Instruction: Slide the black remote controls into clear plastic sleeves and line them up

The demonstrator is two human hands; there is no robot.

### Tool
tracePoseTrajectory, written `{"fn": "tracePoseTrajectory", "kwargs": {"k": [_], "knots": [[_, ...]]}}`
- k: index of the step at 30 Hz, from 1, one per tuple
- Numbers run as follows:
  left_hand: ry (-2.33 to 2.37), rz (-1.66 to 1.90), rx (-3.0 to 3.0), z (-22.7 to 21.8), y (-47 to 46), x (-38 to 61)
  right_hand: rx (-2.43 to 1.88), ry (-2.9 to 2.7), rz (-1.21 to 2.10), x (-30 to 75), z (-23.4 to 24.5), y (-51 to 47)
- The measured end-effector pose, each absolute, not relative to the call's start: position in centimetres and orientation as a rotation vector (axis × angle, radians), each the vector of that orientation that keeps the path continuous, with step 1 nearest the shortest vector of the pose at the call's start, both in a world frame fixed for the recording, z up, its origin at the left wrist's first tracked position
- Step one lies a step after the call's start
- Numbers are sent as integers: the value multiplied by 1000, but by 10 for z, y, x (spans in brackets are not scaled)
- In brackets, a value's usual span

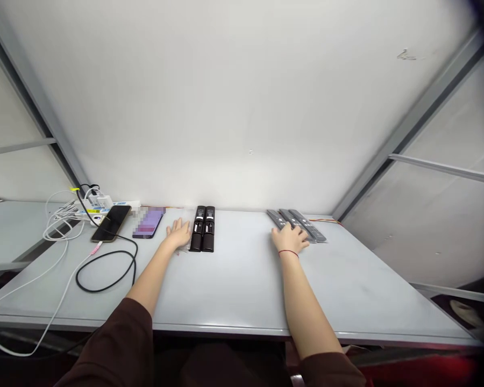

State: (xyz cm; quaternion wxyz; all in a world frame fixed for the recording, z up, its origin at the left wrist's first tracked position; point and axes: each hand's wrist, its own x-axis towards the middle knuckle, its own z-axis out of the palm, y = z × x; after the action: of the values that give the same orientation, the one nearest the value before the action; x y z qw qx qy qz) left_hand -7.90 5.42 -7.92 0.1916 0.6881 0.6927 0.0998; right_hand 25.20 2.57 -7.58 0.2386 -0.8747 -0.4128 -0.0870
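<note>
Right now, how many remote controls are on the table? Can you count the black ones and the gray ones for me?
Black remote controls: 2
Gray remote controls: 3
Total: 5

black smartphone (111, 223), white power strip (105, 210), coiled black cable (105, 274)
</note>
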Motion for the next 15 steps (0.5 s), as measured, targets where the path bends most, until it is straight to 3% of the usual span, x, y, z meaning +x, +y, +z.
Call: {"fn": "tracePoseTrajectory", "kwargs": {"k": [10, 15], "knots": [[1935, 156, 2014, -73, 51, -79, -2426, -1122, -36, 256, -67, 24], [1897, 213, 2022, -74, 54, -82, -2069, -962, 421, 261, -66, 28]]}}
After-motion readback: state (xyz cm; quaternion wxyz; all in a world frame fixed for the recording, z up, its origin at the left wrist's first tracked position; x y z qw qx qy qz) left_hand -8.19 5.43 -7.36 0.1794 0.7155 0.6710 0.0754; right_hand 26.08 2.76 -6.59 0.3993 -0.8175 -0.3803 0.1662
